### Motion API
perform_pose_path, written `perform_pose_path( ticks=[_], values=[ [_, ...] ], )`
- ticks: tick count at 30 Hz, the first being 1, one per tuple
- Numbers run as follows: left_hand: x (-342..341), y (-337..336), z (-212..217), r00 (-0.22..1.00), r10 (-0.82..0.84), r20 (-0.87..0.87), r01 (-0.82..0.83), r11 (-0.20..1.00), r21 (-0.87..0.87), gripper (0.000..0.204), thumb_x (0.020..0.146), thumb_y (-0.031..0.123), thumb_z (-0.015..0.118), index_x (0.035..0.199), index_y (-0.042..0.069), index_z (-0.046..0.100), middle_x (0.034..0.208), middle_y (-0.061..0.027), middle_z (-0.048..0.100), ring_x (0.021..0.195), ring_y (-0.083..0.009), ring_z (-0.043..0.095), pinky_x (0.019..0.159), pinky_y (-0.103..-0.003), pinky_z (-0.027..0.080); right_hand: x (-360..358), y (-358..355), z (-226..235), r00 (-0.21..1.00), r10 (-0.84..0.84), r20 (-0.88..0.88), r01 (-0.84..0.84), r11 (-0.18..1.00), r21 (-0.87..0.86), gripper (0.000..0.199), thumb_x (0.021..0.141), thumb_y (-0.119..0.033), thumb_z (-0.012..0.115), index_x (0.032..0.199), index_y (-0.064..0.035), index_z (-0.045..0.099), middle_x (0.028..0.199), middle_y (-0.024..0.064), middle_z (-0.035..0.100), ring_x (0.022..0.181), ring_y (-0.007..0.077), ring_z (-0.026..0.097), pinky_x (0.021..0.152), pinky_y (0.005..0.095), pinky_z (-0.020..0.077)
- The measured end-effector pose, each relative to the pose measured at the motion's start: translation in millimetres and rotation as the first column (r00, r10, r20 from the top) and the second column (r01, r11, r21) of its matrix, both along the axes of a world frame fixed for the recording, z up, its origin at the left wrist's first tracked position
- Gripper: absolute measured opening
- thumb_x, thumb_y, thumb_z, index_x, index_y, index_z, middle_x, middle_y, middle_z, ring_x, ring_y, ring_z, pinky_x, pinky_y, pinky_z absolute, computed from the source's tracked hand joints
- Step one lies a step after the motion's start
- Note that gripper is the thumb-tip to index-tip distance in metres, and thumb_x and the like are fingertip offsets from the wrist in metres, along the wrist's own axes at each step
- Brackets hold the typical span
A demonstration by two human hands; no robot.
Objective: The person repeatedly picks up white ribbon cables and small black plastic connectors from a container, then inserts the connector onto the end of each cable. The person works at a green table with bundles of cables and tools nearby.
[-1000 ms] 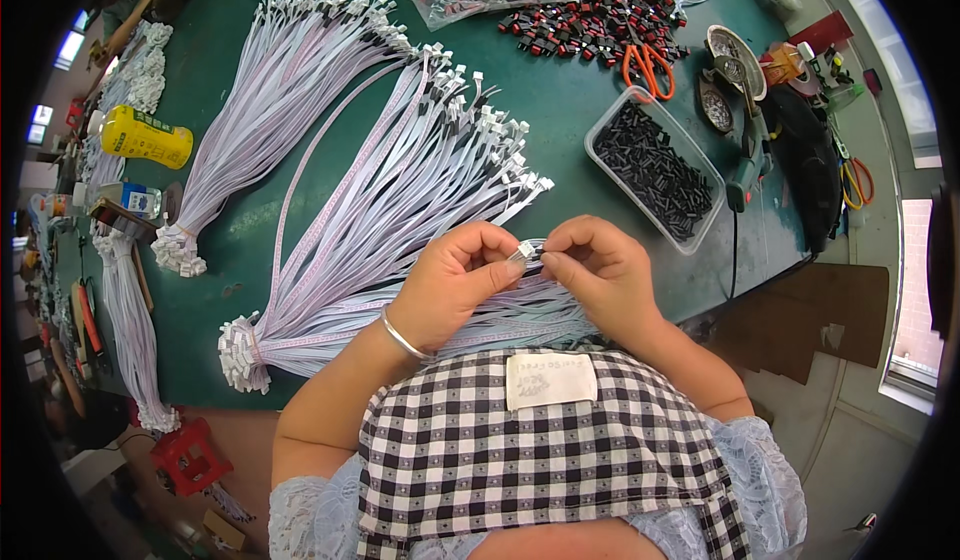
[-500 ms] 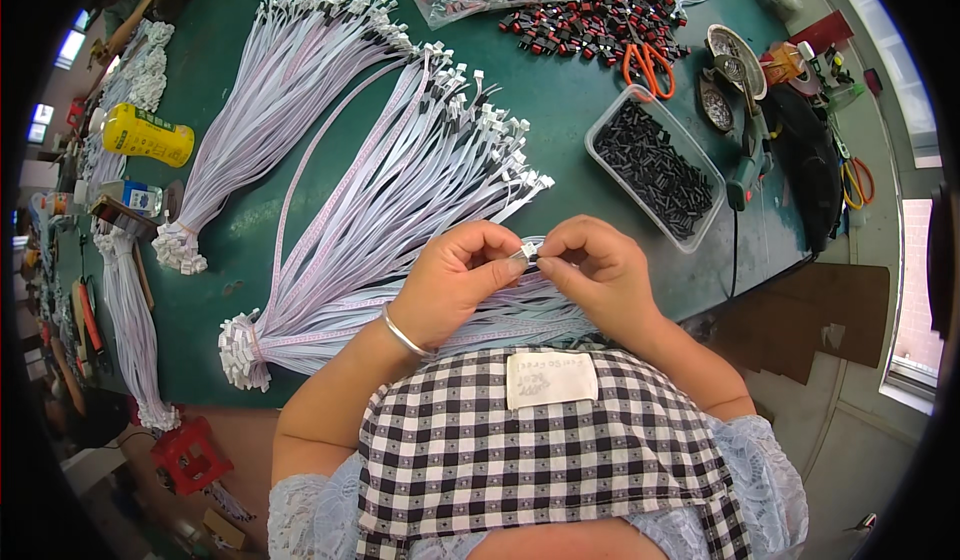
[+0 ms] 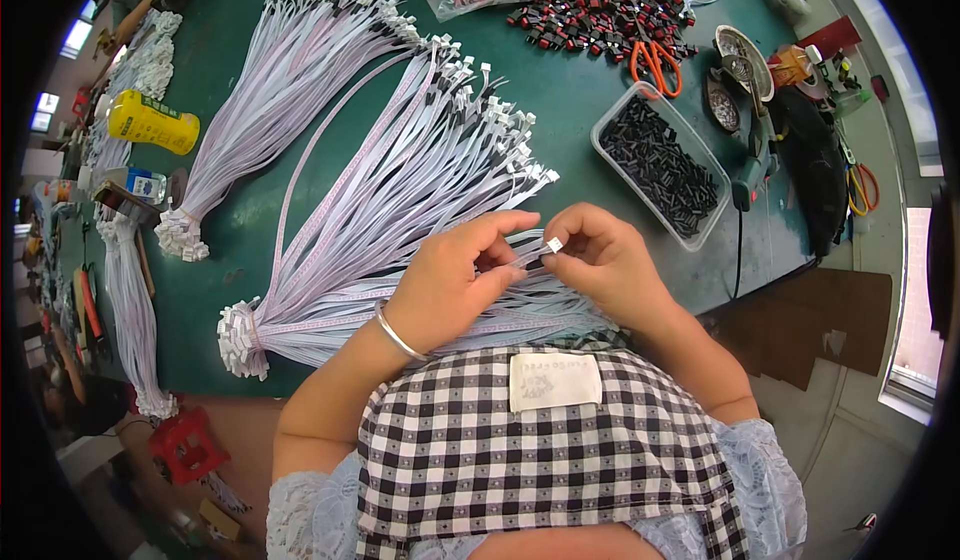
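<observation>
Between the thumb and forefinger of my right hand point(image 3: 606, 260), a small white connector point(image 3: 554, 246) is pinched at the end of a thin pale flat cable. My left hand point(image 3: 455, 270) lies just to its left, thumb and forefinger parted, with the cable passing by the gap; its curled inner fingers are partly hidden. Under both hands spreads a large fanned bundle of white and pinkish flat cables point(image 3: 370, 220), tied at the left end by a cluster of white connectors point(image 3: 240, 340). White connectors, several with black sleeves, tip the fan's far ends.
Right of the hands stands a clear plastic box point(image 3: 712, 225) of short black tubes. Beyond it are orange-handled scissors point(image 3: 655, 68), a pile of black-and-red parts point(image 3: 590, 22) and metal dishes point(image 3: 745, 65). Another cable bundle point(image 3: 270, 110) and a yellow bottle point(image 3: 152, 122) lie left.
My left thumb and forefinger have parted from the connector they were pinching. The connector has shifted slightly right, now in my right hand's pinch. The whole view has moved a little.
</observation>
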State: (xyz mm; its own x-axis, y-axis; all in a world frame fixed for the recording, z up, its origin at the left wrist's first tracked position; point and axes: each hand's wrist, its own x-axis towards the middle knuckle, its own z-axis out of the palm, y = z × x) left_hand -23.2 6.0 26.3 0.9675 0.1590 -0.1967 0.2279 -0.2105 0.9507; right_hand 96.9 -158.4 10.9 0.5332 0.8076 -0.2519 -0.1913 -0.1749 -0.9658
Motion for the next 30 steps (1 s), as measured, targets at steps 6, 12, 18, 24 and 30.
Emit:
perform_pose_path(
  ticks=[6, 12, 18, 24, 30],
  values=[
    [2.3, -0.4, -2.4, 0.998, 0.065, -0.002, -0.065, 0.997, -0.035, 0.052, 0.075, 0.001, 0.065, 0.124, 0.008, 0.052, 0.074, -0.0075, 0.065, 0.064, -0.0141, 0.063, 0.062, -0.026, 0.049, 7.6, 12.7, 20.5, 0.96, 0.175, 0.218, -0.157, 0.983, -0.099, 0.024, 0.076, -0.001, 0.066, 0.099, -0.0019, 0.057, 0.08, 0.0016, 0.057, 0.071, 0.008, 0.053, 0.064, 0.0233, 0.0446],
    [14.2, 3.4, -1.7, 0.956, 0.095, 0.279, -0.176, 0.943, 0.282, 0.051, 0.074, -0.002, 0.064, 0.122, 0.008, 0.054, 0.072, -0.0068, 0.063, 0.061, -0.0155, 0.061, 0.059, -0.026, 0.049, 23.3, 27.7, 30.1, 0.875, 0.265, 0.405, -0.24, 0.964, -0.112, 0.009, 0.076, 0.001, 0.066, 0.085, -0.0009, 0.062, 0.076, 0.0054, 0.061, 0.068, 0.0122, 0.056, 0.062, 0.0265, 0.0459],
    [7.0, 34.2, 3.3, 0.947, 0.052, 0.317, -0.251, 0.737, 0.627, 0.049, 0.069, 0.01, 0.072, 0.117, 0.01, 0.059, 0.102, -0.0077, 0.061, 0.097, -0.0266, 0.055, 0.089, -0.037, 0.041, 54.5, 57.4, 12.2, 0.347, 0.236, 0.908, -0.256, 0.955, -0.151, 0.007, 0.074, -0.007, 0.064, 0.079, -0.0061, 0.059, 0.075, 0.0073, 0.06, 0.078, 0.0276, 0.056, 0.069, 0.0374, 0.045],
    [-38.4, 47.1, -6.1, 0.968, 0.052, 0.245, -0.231, 0.559, 0.797, 0.054, 0.067, 0.016, 0.075, 0.117, 0.011, 0.058, 0.116, -0.0077, 0.054, 0.111, -0.0304, 0.046, 0.096, -0.04, 0.036, 60.9, 58.9, -14.0, 0.219, 0.099, 0.971, -0.242, 0.969, -0.044, 0.013, 0.073, -0.007, 0.066, 0.084, -0.0094, 0.059, 0.088, 0.005, 0.06, 0.084, 0.0271, 0.054, 0.077, 0.0385, 0.043],
    [-43.8, 46.9, -16.1, 0.974, 0.022, 0.227, -0.212, 0.458, 0.864, 0.061, 0.065, 0.023, 0.077, 0.121, 0.013, 0.055, 0.123, -0.0058, 0.05, 0.116, -0.0297, 0.043, 0.099, -0.042, 0.032, 35.9, 51.5, 10.0, -0.029, 0.123, 0.992, -0.295, 0.947, -0.126, 0.022, 0.071, -0.012, 0.068, 0.091, -0.0139, 0.061, 0.109, -0.0008, 0.056, 0.111, 0.0205, 0.047, 0.092, 0.0397, 0.0367]
  ],
)
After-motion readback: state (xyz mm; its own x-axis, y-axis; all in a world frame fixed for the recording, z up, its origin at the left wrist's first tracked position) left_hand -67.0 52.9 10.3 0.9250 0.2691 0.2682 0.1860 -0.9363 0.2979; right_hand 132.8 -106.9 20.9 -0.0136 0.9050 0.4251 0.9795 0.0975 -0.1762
